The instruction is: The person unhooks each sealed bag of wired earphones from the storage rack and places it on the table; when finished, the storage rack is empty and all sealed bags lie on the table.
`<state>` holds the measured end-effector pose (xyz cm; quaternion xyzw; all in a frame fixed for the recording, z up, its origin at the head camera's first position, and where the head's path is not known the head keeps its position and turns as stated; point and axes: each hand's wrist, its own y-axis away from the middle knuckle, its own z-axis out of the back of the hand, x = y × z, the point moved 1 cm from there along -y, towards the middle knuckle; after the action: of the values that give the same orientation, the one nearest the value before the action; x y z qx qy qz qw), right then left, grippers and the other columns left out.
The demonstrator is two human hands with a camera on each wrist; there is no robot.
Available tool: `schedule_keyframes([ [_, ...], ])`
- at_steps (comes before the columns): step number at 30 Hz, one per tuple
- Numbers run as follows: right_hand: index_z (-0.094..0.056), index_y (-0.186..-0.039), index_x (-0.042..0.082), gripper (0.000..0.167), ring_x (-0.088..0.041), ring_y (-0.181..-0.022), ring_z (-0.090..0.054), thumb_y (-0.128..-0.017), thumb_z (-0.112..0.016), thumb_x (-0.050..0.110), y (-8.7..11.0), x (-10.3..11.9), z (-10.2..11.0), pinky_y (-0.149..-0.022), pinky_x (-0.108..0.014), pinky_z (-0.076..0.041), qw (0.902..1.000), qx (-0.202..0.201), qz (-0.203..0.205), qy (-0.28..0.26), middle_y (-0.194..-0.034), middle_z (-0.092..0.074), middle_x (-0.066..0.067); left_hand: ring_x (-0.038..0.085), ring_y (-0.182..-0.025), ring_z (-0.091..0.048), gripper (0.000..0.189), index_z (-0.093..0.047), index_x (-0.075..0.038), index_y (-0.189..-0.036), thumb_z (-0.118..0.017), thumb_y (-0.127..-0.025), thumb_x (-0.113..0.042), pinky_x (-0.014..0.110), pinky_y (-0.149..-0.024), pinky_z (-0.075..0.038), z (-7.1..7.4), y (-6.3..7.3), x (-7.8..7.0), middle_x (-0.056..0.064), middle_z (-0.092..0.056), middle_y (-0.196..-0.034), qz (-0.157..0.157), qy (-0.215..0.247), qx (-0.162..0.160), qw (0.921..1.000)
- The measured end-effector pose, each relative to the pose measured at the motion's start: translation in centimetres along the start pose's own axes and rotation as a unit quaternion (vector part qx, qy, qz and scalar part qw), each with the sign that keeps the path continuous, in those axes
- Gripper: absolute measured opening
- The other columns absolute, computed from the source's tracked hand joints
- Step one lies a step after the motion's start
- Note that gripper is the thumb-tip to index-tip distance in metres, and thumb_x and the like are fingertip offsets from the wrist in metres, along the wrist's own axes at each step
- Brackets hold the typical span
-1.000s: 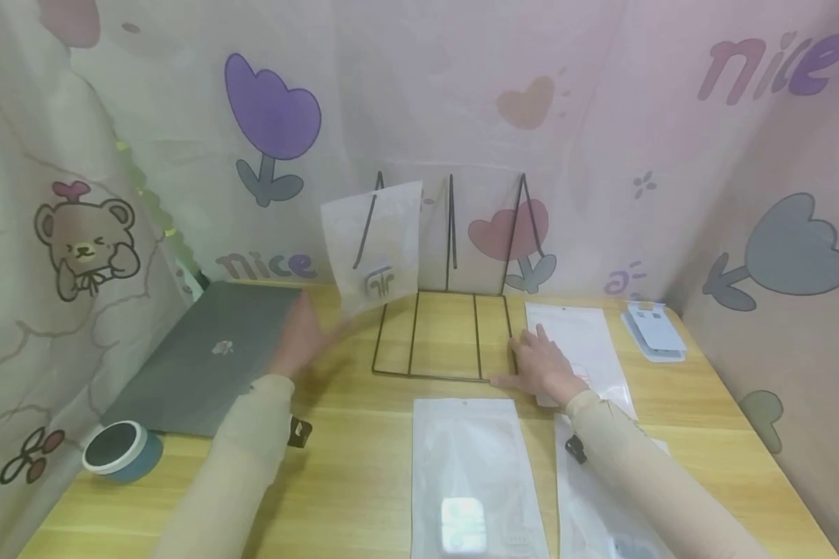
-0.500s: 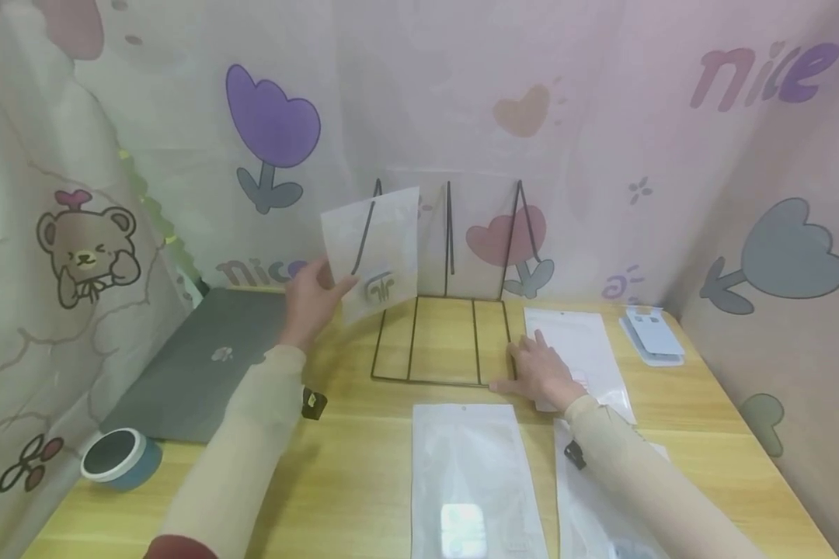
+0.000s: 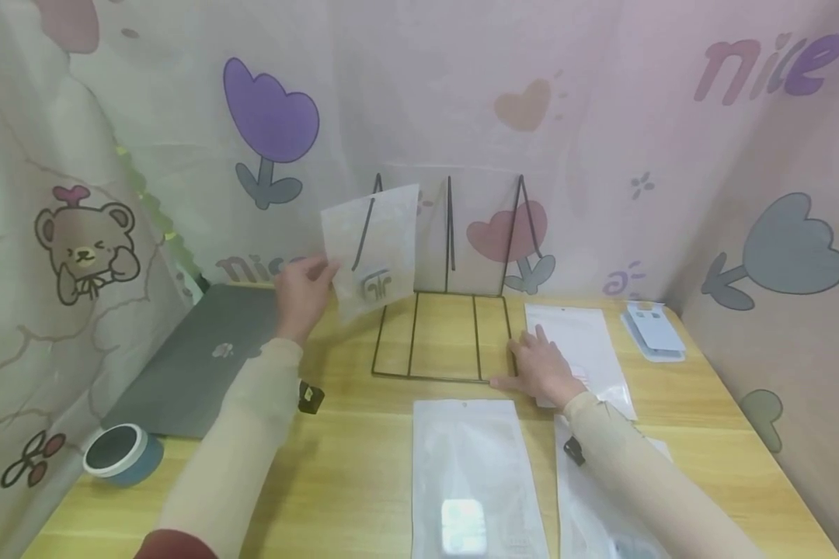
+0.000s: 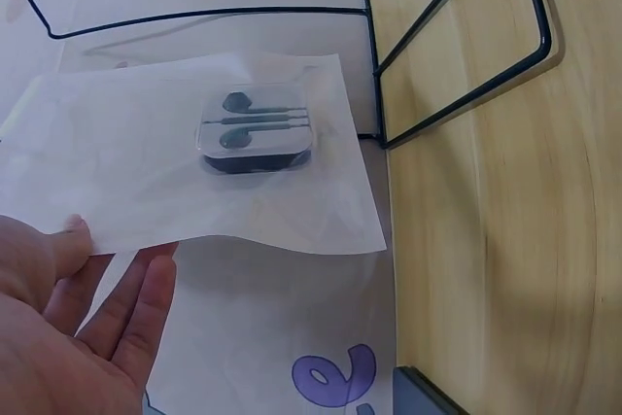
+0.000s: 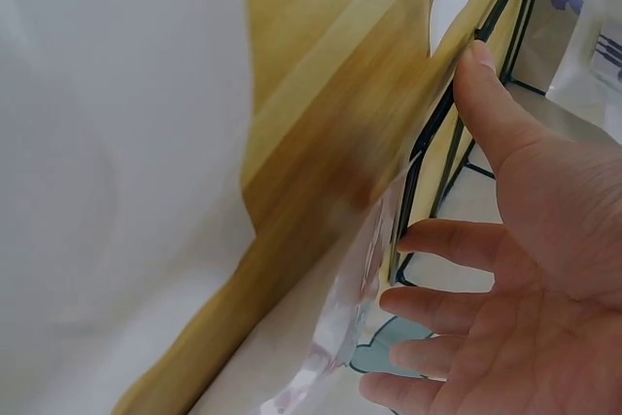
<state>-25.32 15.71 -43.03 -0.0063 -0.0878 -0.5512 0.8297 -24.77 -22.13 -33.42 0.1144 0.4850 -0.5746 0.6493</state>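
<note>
A translucent white pouch (image 3: 400, 233) hangs tilted on the left hook of a black wire display rack (image 3: 477, 334). Through the pouch, a clear case of wired earphones (image 4: 255, 128) shows in the left wrist view. My left hand (image 3: 303, 299) pinches the pouch's edge, thumb on one face and fingers behind it. At the rack's front right corner, my right hand (image 3: 544, 365) rests with straight fingers along the base wire, its thumb touching the front bar. The rack's middle and right hooks carry nothing.
Flat white pouches lie near the front (image 3: 464, 458), at the lower right (image 3: 587, 497) and behind my right hand (image 3: 580, 330). A grey laptop (image 3: 189, 365) and a blue round tub (image 3: 124, 454) are at left. A pale blue folded item (image 3: 653, 332) lies far right.
From lower left, my left hand rises to the hanging pouch and takes its edge, then shifts slightly left. The pouch barely moves. My right hand stays on the rack's corner.
</note>
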Motion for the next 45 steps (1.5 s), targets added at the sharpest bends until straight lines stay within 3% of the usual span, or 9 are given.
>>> schedule_keyframes([
  [8,-0.051,-0.138,-0.006,0.089,-0.057,-0.138,-0.017,-0.081,-0.073,0.059,-0.1,-0.1,-0.1,-0.108,-0.068,-0.021,1.0000,-0.001,-0.001,-0.004,-0.147,-0.036,-0.034,0.031,-0.088,-0.066,0.030,-0.076,-0.004,-0.105,-0.067,-0.096,-0.031,0.046,-0.089,-0.049,1.1,1.2,0.6,0.014,-0.072,-0.092,-0.027,0.003,-0.023,0.9994],
  [18,-0.051,-0.139,-0.005,0.091,-0.058,-0.138,-0.018,-0.080,-0.072,0.061,-0.1,-0.1,-0.3,-0.108,-0.068,-0.022,1.0000,-0.001,0.000,-0.001,-0.147,-0.035,-0.034,0.027,-0.080,-0.070,0.034,-0.075,-0.005,-0.110,-0.067,-0.096,-0.036,0.044,-0.091,-0.050,2.6,3.2,0.9,0.014,-0.074,-0.095,-0.006,-0.002,-0.016,0.9998],
  [26,-0.051,-0.138,-0.005,0.090,-0.057,-0.138,-0.017,-0.081,-0.072,0.061,-0.1,0.0,-0.1,-0.108,-0.068,-0.021,1.0000,-0.001,0.000,-0.006,-0.148,-0.034,-0.034,0.023,-0.068,-0.070,0.036,-0.075,-0.007,-0.111,-0.064,-0.097,-0.038,0.036,-0.071,-0.052,3.9,5.5,0.6,0.013,-0.074,-0.098,-0.002,-0.004,0.001,1.0000],
  [33,-0.051,-0.139,-0.005,0.090,-0.057,-0.138,-0.017,-0.080,-0.072,0.061,0.0,0.0,-0.1,-0.108,-0.068,-0.022,1.0000,-0.004,0.001,-0.003,-0.147,-0.035,-0.034,0.020,-0.069,-0.069,0.037,-0.075,-0.008,-0.114,-0.065,-0.096,-0.039,0.031,-0.068,-0.052,5.2,7.1,0.1,0.011,-0.073,-0.104,0.004,-0.002,0.017,0.9999],
  [39,-0.050,-0.140,-0.004,0.092,-0.056,-0.139,-0.017,-0.080,-0.072,0.062,0.1,-0.1,-0.1,-0.108,-0.067,-0.022,1.0000,-0.003,-0.002,-0.004,-0.147,-0.036,-0.033,0.019,-0.065,-0.069,0.036,-0.076,-0.008,-0.112,-0.066,-0.095,-0.039,0.032,-0.072,-0.049,6.5,8.5,-0.2,0.011,-0.075,-0.095,0.009,-0.003,0.012,0.9999],
  [45,-0.051,-0.138,-0.005,0.091,-0.057,-0.138,-0.018,-0.080,-0.073,0.061,0.1,-0.2,-0.1,-0.108,-0.068,-0.022,1.0000,-0.006,-0.002,-0.002,-0.147,-0.036,-0.034,0.020,-0.071,-0.070,0.039,-0.076,-0.011,-0.110,-0.064,-0.095,-0.044,0.019,-0.065,-0.051,7.9,10.1,-0.7,0.005,-0.075,-0.087,0.025,0.005,0.026,0.9993],
])
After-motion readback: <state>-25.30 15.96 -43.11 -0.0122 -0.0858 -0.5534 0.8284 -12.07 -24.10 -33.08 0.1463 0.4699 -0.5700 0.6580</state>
